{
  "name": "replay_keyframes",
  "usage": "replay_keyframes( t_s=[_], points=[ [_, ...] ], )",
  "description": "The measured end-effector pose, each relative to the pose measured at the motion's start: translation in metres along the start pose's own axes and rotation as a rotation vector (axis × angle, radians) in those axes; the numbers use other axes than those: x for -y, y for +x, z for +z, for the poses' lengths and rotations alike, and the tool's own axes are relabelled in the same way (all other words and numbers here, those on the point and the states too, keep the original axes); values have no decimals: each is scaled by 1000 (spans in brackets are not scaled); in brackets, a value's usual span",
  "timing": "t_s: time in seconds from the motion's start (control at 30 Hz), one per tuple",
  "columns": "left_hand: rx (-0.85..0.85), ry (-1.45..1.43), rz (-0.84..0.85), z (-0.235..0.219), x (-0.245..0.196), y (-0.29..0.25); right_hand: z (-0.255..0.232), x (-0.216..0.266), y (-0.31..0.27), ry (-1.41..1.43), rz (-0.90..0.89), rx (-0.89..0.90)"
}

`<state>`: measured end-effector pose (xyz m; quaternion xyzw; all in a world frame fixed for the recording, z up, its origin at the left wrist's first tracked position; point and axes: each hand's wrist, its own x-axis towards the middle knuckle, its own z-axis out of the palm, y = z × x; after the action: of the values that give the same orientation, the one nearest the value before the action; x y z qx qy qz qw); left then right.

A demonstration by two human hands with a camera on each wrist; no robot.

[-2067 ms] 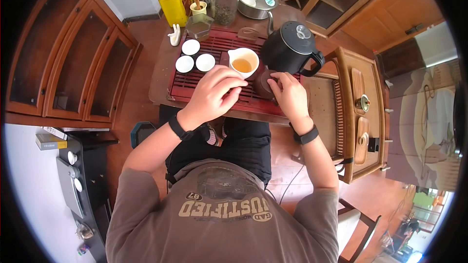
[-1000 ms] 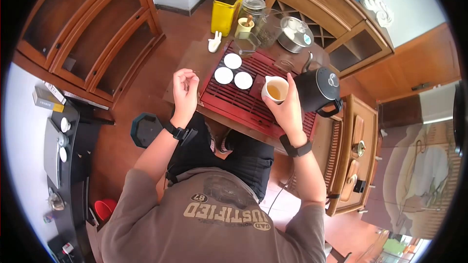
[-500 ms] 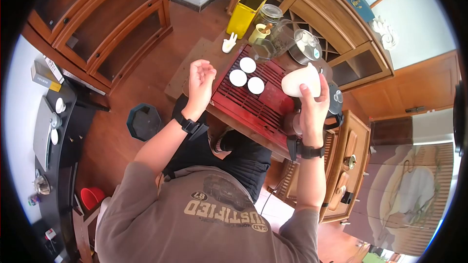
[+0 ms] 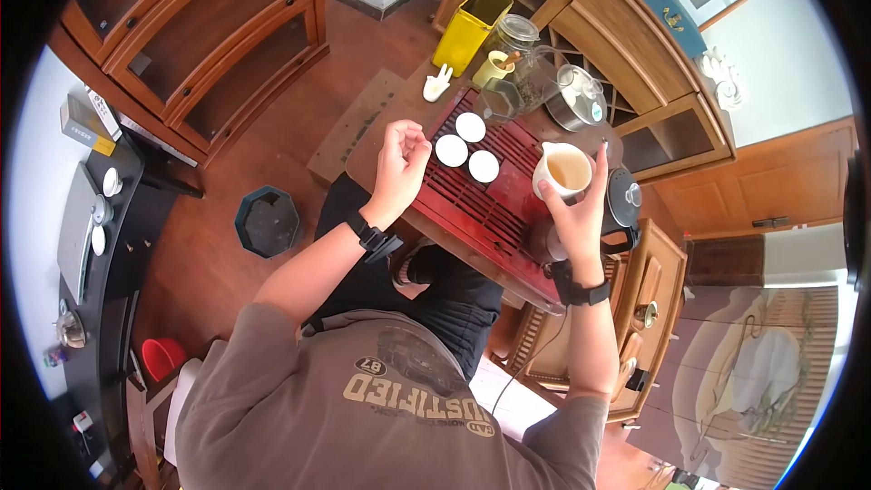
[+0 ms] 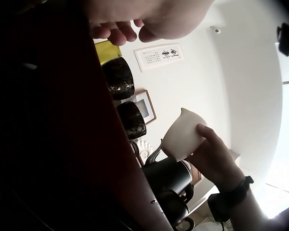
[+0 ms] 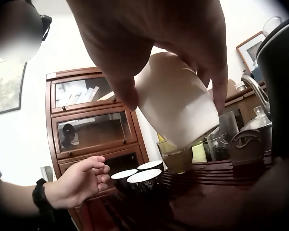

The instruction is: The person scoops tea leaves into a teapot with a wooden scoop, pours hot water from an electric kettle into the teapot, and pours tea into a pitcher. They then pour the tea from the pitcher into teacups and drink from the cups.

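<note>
The right hand (image 4: 583, 222) grips a white spouted pitcher (image 4: 564, 170) with amber liquid in it, raised above the right part of the red slatted tray (image 4: 454, 213). In the right wrist view, thumb and fingers lie around the pitcher (image 6: 176, 101). Three small cups with white insides (image 4: 452, 151) stand grouped on the tray, dark on the outside in the right wrist view (image 6: 144, 177). The left hand (image 4: 400, 168) is held at the tray's left front edge, fingers loosely curled around nothing. Beneath the right hand is a brown pot (image 4: 546, 241), partly hidden.
A black kettle (image 4: 622, 200) stands right of the tray. Behind are a yellow tin (image 4: 472, 29), a glass jar (image 4: 515, 34), a steel pot (image 4: 575, 102) and a white hand-shaped figure (image 4: 436, 83). A glass vessel (image 4: 497, 103) sits at the tray's back corner.
The right hand has taken hold of the pitcher and lifted it; since half a second ago it is tilted differently, its opening now visible. The left hand has moved left, away from the pitcher.
</note>
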<state>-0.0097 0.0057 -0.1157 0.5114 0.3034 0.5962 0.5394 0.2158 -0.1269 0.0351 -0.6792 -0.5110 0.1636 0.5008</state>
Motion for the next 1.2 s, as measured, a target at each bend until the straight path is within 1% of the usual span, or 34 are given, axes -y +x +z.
replay_keyframes(
  t_s=[0.07, 0.13, 0.2, 0.23, 0.27, 0.33, 0.37, 0.5, 0.57, 0.67, 0.97, 1.2],
  points=[
    [-20, 113, 14, -2, 1, -3, -1, 2, 0, -155, -84, 89],
    [-31, 138, 16, 0, -2, -4, -2, 8, 2, -199, -90, 109],
    [-40, 160, 16, 0, -3, -5, -4, 10, 5, -396, -165, 192],
    [-30, 200, 45, 0, -4, -5, -3, 12, 7, -454, -227, 198],
    [-19, 239, 74, 0, -4, -5, -3, 15, 9, -456, -222, 198],
    [-7, 258, 76, 0, -6, -6, -3, 20, 11, -556, -287, 240],
    [1, 279, 84, 1, -7, -6, -2, 21, 13, -571, -339, 240],
    [1, 303, 102, 1, -9, -8, 0, 24, 16, -616, -323, 269],
    [18, 317, 122, 2, -10, -8, 2, 27, 20, -652, -393, 300],
    [20, 295, 114, 1, -10, -8, 5, 26, 23, -666, -390, 345],
    [25, 346, 135, 2, -12, -8, 12, 23, 24, -716, -439, 380],
    [30, 349, 127, 2, -12, -9, 13, 23, 27, -734, -429, 400]
  ],
)
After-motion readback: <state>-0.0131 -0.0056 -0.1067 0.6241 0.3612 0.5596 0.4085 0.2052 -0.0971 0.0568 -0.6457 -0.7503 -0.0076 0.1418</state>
